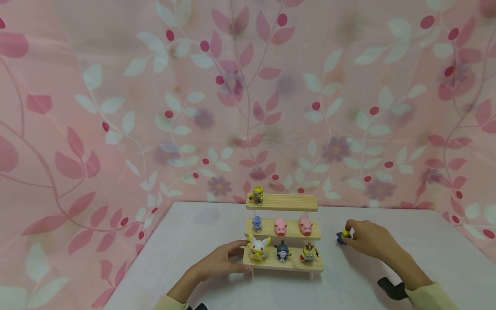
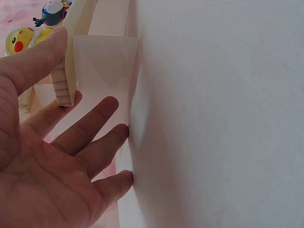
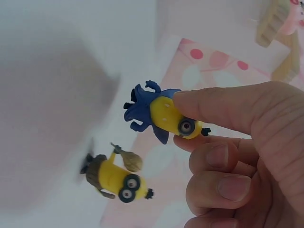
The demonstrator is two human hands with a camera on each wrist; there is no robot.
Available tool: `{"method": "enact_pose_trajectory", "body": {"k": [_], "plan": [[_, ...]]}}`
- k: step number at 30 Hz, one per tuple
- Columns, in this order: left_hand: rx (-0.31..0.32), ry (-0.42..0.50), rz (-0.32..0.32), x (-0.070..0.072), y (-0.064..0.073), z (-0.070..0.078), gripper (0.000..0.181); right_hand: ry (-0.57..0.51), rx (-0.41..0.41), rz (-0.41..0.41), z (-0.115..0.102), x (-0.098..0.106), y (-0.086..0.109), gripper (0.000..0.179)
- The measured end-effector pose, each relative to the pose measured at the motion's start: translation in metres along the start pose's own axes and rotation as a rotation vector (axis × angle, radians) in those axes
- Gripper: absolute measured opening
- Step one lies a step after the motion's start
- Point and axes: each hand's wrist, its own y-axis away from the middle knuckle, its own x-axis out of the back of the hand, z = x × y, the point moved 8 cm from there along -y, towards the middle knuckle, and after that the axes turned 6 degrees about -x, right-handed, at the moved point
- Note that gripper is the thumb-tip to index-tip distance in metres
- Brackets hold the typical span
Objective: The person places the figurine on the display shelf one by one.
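My right hand (image 1: 368, 239) pinches a Minion figure in blue (image 3: 166, 116) by its yellow head, between thumb and forefinger, to the right of the shelf. Whether its feet touch the table I cannot tell. A second Minion figure with a club (image 3: 116, 178) stands close by in the right wrist view; the head view does not show it. At the left end of a three-tier wooden shelf (image 1: 286, 202) is my left hand (image 1: 218, 260). Its thumb (image 2: 52, 50) touches the bottom board, and its other fingers spread loosely behind and below.
On the bottom tier stand a white-and-yellow figure (image 1: 257, 249), a dark-capped figure (image 1: 282, 252) and a crowned Minion (image 1: 308, 253). A small blue figure (image 1: 257, 223) and two pink pigs (image 1: 280, 227) occupy the middle tier. Another Minion (image 1: 257, 195) stands top left. Floral cloth (image 1: 248, 107) hangs behind the white table (image 1: 209, 219).
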Motion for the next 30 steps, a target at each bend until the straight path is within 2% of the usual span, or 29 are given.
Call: {"method": "enact_pose_trajectory", "body": {"k": [7,17,30], "plan": [[0.004,-0.005,0.002,0.001,0.000,-0.001,0.068,0.002,0.039,0.063,-0.012,0.018,0.013,0.025],[0.009,-0.001,0.007,0.001,0.001,0.000,0.068,0.015,0.059,0.102,-0.035,0.045,0.029,0.031],[0.006,-0.004,0.003,-0.001,0.000,-0.002,0.070,0.040,0.125,0.254,-0.069,0.081,0.047,0.034]]}}
